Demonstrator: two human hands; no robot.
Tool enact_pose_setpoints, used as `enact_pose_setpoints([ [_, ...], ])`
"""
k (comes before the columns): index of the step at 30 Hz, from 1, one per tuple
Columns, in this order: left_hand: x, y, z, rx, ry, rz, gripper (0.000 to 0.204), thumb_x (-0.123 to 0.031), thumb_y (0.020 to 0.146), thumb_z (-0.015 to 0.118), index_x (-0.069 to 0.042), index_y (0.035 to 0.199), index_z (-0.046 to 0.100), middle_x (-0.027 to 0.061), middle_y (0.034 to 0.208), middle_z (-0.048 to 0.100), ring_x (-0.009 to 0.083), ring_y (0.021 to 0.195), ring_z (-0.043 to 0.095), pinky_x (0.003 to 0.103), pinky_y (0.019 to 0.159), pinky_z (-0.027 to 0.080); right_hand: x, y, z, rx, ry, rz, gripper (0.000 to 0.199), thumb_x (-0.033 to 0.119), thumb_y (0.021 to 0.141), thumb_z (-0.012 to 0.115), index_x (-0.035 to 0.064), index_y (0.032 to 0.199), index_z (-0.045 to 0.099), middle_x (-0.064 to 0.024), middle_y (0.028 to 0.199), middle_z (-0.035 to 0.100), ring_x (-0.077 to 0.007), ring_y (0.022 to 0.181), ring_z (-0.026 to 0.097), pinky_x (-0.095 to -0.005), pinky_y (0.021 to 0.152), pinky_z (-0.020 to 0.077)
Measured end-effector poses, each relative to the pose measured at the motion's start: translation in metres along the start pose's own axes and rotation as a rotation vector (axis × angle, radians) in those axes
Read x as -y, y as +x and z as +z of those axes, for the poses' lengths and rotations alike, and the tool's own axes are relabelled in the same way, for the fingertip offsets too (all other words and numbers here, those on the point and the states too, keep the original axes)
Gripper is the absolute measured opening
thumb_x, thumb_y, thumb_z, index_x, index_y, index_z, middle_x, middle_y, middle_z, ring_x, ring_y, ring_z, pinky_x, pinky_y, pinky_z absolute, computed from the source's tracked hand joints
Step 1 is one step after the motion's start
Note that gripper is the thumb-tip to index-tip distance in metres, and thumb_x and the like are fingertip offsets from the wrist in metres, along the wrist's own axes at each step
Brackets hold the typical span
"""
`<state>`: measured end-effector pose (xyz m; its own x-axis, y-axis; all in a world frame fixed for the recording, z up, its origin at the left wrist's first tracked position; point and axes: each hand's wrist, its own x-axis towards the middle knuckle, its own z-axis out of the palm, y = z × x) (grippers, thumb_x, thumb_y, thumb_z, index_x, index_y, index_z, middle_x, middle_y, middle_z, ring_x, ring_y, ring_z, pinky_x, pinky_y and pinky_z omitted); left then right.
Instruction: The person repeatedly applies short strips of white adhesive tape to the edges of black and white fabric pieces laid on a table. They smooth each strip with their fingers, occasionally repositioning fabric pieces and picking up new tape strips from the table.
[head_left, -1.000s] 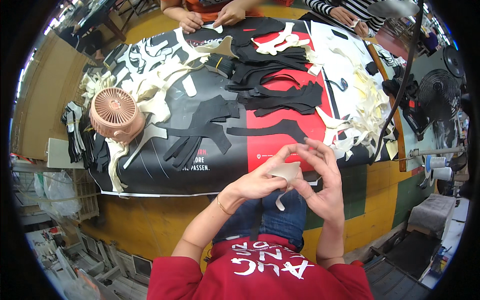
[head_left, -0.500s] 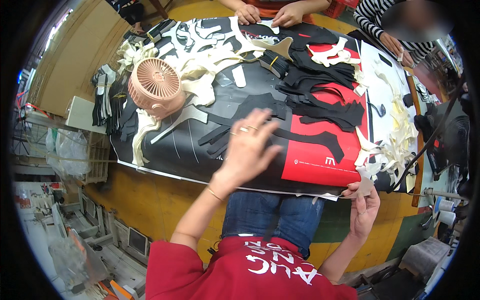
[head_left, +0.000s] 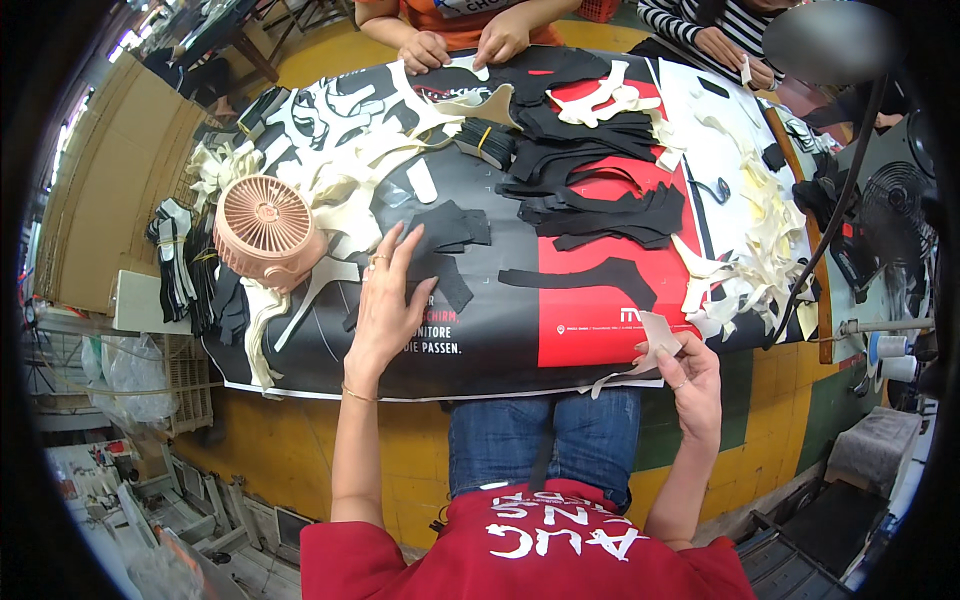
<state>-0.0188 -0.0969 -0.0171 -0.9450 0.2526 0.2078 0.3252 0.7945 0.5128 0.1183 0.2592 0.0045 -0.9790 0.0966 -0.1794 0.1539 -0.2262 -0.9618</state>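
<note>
Over the left part of the table my left hand (head_left: 385, 305) lies with its fingers spread, holding nothing. Its fingers are beside dark fabric pieces (head_left: 440, 235), and the palm partly hides some of them. Near the front edge my right hand (head_left: 692, 378) pinches a pale beige fabric piece (head_left: 658, 336) between thumb and fingers; a thin strip trails from it to the left. One curved black fabric piece (head_left: 590, 278) lies by itself between my hands, across the black and red parts of the table cover. Behind it is a pile of black fabric pieces (head_left: 600, 215).
A pink fan (head_left: 265, 228) stands at the left, beside cream fabric pieces (head_left: 345, 180). More cream scraps (head_left: 755, 270) are heaped at the right. Across the table two people handle small pale pieces. A dark cable (head_left: 835, 220) hangs at the right.
My left hand has moved left, off the curved black piece. My right hand has lifted the beige piece slightly, inward over the table edge. The whole view has shifted.
</note>
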Motion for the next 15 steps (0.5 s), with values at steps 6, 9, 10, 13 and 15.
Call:
enact_pose_setpoints([
  [6,-0.006,0.026,-0.016,0.15,0.028,-0.049,0.07,-0.018,0.083,0.077,-0.005,0.143,0.045,0.024,0.138,0.048,0.0406,0.13,0.047,0.044,0.108,0.041,-0.003,-0.002,-0.011,-0.054,-0.091,-0.031,0.015,0.011,0.097,0.064,-0.002,0.104,0.062,-0.0135,0.101,0.072,-0.0177,0.088,0.069,-0.0317,0.085,0.0528],
  [9,-0.013,0.028,-0.013,0.136,0.07,-0.117,0.07,-0.021,0.082,0.078,-0.002,0.14,0.046,0.0261,0.135,0.049,0.044,0.124,0.051,0.046,0.104,0.044,-0.006,-0.005,-0.012,-0.066,-0.037,-0.006,0.012,0.008,0.097,0.062,-0.0019,0.104,0.063,-0.0117,0.101,0.072,-0.0151,0.089,0.068,-0.0296,0.086,0.0514],
  [10,-0.016,0.024,-0.01,0.099,0.112,-0.156,0.07,-0.024,0.081,0.079,0.0,0.138,0.046,0.0298,0.131,0.05,0.0477,0.119,0.054,0.048,0.1,0.047,-0.007,-0.006,-0.011,-0.06,-0.016,0.014,0.011,0.006,0.097,0.063,-0.0016,0.104,0.064,-0.0103,0.101,0.072,-0.0131,0.09,0.067,-0.0276,0.086,0.0502],
  [13,-0.025,0.022,0.003,0.014,0.223,-0.259,0.066,-0.028,0.085,0.076,0.003,0.136,0.047,0.0337,0.126,0.052,0.0511,0.109,0.059,0.052,0.093,0.049,-0.011,-0.003,-0.01,-0.062,-0.044,0.04,0.009,0.006,0.096,0.064,-0.001,0.102,0.064,-0.0062,0.094,0.071,-0.0103,0.087,0.065,-0.0255,0.083,0.0499],
  [15,-0.028,0.026,0.01,-0.038,0.287,-0.301,0.063,-0.032,0.089,0.071,0.008,0.133,0.047,0.0347,0.12,0.054,0.0514,0.102,0.061,0.053,0.088,0.051,-0.013,-0.002,-0.009,-0.066,-0.017,0.086,0.007,0.006,0.096,0.064,0.0,0.101,0.064,-0.0056,0.092,0.07,-0.009,0.083,0.064,-0.0239,0.078,0.0505],
])
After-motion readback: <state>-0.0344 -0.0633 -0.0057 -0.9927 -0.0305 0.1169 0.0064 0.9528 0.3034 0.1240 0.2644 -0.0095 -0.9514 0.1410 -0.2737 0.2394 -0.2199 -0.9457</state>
